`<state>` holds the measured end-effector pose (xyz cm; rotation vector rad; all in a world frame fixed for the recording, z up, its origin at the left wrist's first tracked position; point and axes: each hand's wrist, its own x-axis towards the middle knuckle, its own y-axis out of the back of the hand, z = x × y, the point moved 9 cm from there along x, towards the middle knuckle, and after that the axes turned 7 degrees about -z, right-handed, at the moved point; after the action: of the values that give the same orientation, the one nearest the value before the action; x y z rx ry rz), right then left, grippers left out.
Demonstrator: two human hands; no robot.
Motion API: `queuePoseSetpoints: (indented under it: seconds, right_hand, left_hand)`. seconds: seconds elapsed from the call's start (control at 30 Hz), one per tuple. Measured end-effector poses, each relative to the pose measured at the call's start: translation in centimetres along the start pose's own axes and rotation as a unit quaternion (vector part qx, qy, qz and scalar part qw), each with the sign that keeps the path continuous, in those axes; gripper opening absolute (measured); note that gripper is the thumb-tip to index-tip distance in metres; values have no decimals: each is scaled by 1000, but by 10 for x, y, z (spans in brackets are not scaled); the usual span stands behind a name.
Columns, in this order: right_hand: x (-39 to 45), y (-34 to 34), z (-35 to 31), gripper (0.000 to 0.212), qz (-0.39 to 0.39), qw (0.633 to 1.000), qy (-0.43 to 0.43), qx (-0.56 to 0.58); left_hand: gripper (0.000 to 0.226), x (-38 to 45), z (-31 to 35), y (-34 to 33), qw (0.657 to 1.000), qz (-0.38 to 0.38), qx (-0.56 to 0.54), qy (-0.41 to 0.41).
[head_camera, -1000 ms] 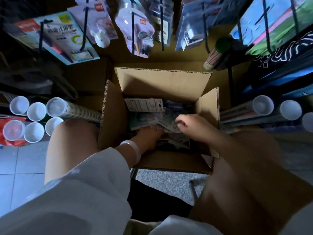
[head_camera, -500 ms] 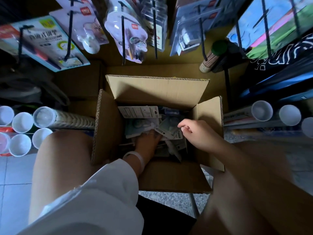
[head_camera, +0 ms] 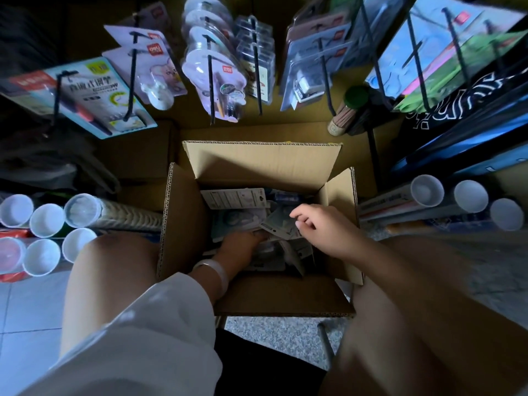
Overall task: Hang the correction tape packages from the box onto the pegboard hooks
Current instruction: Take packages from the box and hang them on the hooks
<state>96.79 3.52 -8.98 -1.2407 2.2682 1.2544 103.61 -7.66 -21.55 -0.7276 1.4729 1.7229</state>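
Note:
An open cardboard box (head_camera: 183, 224) stands between my knees. Inside lie several correction tape packages: a white card back (head_camera: 234, 198) at the far side and a greenish pack (head_camera: 278, 224) near the middle. My left hand (head_camera: 240, 248) reaches deep into the box; its fingertips are hidden among the packs. Just over the greenish pack hovers my right hand (head_camera: 325, 230), fingers loosely curled and apart, nothing visibly held. Black pegboard hooks (head_camera: 211, 81) above the box carry lilac blister packs (head_camera: 228, 90).
More stationery hangs on hooks at the left (head_camera: 94, 95) and right (head_camera: 311, 75). White-capped paper rolls lie to the left (head_camera: 83, 210) and right (head_camera: 427, 191) of the box. A green-capped stick jar (head_camera: 347, 112) stands behind the box. Below is tiled floor (head_camera: 28, 315).
My right hand has lifted off the packs and drawn slightly to the right. My left hand stays deep in the box. The view has tilted, so the box sits lower in frame.

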Motion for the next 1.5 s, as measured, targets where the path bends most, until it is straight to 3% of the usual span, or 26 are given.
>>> queuePoseSetpoints:
  seconds: [0.13,0.3,0.67,0.93,1.1,1.23,1.33,1.4,1.43,1.5]
  right_hand:
    - [-4,14,-1,29,55,998,5,23]
    - [-3,13,1,28,52,997,-15,47]
    - [-32,54,-16,27,118,991,-14,62]
    - [-63,70,-23,27,163,981,-13,103]
    - [-62,46,-25,24,153,978,-30,136]
    - [-63,34,-25,22,131,980,-34,147]
    - [-64,29,-18,19,130,969,-42,206]
    - [-64,23,-18,19,122,952,-42,279]
    - [-65,20,-22,17,109,944,-35,308]
    - [-64,12,-30,15,78,928,-15,364]
  left_hand:
    - [51,-5,-2,7,1000,9,13,0]
    - [34,-32,9,29,999,16,30,-30]
    - [29,-133,32,73,993,52,105,-36]
    - [29,-201,30,118,980,148,135,-7]
    - [30,-210,34,110,984,122,129,-4]
    - [27,-224,28,121,983,171,59,-1]
    - [29,-232,6,129,973,215,-86,-4]
    - [17,-235,-14,134,943,242,-230,-5]
    - [22,-232,-24,131,918,239,-318,-4]
    - [17,-227,-35,119,826,220,-517,-45]
